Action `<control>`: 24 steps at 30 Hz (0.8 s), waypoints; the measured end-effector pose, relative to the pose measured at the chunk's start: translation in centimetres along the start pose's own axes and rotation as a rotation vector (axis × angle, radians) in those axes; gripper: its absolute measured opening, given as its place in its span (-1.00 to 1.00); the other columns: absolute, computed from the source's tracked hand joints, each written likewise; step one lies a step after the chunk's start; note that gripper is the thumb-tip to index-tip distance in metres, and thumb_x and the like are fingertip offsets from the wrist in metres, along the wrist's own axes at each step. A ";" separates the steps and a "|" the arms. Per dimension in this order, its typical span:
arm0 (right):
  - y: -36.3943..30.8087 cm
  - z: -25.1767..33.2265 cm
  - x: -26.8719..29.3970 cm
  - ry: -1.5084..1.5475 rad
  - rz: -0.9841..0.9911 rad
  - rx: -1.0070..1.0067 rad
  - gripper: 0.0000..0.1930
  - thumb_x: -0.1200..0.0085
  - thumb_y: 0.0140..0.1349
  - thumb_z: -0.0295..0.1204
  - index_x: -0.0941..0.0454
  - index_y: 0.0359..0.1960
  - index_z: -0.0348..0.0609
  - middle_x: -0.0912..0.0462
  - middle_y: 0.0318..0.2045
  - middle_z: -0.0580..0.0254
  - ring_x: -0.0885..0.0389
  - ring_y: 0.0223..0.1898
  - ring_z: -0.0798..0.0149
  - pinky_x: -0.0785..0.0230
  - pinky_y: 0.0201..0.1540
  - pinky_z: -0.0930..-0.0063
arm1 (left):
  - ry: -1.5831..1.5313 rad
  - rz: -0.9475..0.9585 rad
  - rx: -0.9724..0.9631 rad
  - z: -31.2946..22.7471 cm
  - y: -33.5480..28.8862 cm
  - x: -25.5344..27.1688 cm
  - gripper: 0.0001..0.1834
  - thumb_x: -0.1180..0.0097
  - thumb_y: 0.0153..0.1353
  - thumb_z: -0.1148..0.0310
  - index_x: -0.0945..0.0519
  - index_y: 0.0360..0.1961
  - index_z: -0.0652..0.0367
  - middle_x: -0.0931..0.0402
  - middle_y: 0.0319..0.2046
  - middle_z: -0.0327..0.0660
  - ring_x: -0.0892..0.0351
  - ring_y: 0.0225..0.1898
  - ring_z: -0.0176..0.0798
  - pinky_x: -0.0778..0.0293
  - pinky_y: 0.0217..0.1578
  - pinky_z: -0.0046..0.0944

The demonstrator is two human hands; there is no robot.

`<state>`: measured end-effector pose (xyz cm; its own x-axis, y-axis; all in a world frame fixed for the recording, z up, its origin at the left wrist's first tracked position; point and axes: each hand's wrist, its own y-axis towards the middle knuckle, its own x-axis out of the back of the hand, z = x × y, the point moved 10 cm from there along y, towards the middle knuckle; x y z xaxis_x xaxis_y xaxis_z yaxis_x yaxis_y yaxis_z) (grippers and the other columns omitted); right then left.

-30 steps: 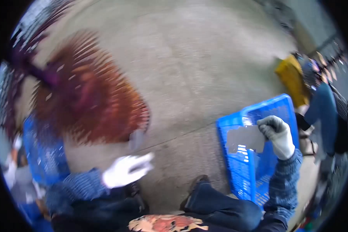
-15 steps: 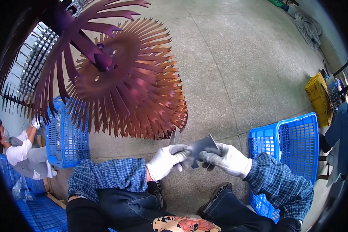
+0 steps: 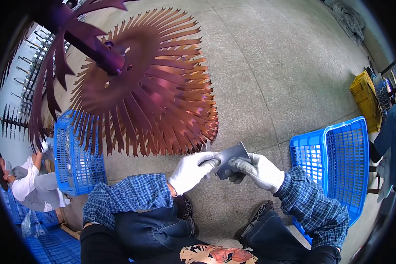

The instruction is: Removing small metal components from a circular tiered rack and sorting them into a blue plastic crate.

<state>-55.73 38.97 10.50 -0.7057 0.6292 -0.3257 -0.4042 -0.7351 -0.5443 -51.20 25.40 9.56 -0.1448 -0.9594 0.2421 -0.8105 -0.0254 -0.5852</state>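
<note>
My right hand, in a white glove, grips a thin flat grey metal plate between thumb and fingers. The plate is four-sided, tilted, with what look like small holes near its corners. At its left edge, my gloved left hand is closed, thumb and fingertips pinching that edge. Behind the left fingers a narrow pale metal strip sticks up; whether that hand holds it, I cannot tell. Just beyond hangs a large stack of purple-copper metal discs with fork-tipped blades.
Blue plastic baskets stand at my right and left. A yellow crate and coiled grey cable lie farther right. Another person sits at the far left. Racks of hanging metal parts line the left wall.
The plate, blurred before, is now sharp and turned with its face more toward me. My left hand has moved slightly up and right. The view has shifted a little.
</note>
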 end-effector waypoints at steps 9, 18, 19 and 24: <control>5.3 -3.8 4.8 -0.817 -0.404 0.234 -0.75 0.08 0.19 -0.41 -0.46 -0.15 -0.28 -0.62 -0.45 0.10 -0.59 -0.49 0.22 -0.44 -0.38 0.40 | 1.048 -0.336 -0.959 -4.1 -2.9 -0.5 -0.61 0.01 0.18 0.30 -0.45 0.04 0.17 -0.45 -0.02 0.00 -0.54 -0.16 -0.09 -0.47 -0.25 -0.25; 9.8 -4.7 2.8 -0.852 -0.464 0.291 -0.68 0.13 0.18 -0.32 -0.42 -0.08 -0.21 -0.62 -0.47 0.06 -0.59 -0.43 -0.01 -0.42 -0.34 0.27 | 1.476 -0.413 -0.863 2.9 0.4 2.5 -0.57 0.09 0.15 0.38 -0.37 0.09 0.20 -0.56 -0.37 -0.11 -0.53 -0.57 -0.21 -0.47 -0.61 -0.29; 10.0 -5.0 2.9 -0.847 -0.470 0.286 -0.68 0.12 0.17 -0.33 -0.42 -0.08 -0.22 -0.63 -0.48 0.12 -0.60 -0.45 0.05 -0.41 -0.35 0.33 | 1.590 -0.398 -0.886 3.3 0.5 1.9 -0.57 0.10 0.15 0.38 -0.38 0.08 0.21 -0.56 -0.38 -0.10 -0.52 -0.58 -0.22 -0.47 -0.64 -0.29; 11.1 -5.7 2.8 -0.797 -0.435 0.290 -0.64 0.14 0.19 -0.30 -0.38 -0.02 -0.18 -0.62 -0.41 -0.12 -0.59 -0.37 -0.17 -0.44 -0.32 0.11 | 1.595 -0.407 -0.939 3.7 0.5 1.9 -0.57 0.10 0.15 0.38 -0.37 0.08 0.21 -0.55 -0.41 -0.10 -0.50 -0.63 -0.24 -0.43 -0.72 -0.29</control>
<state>-58.83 34.01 -0.84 -0.6051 0.5840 0.5411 -0.7779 -0.5782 -0.2460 -49.79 22.51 6.92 0.2366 0.1993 0.9509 -0.8505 0.5156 0.1036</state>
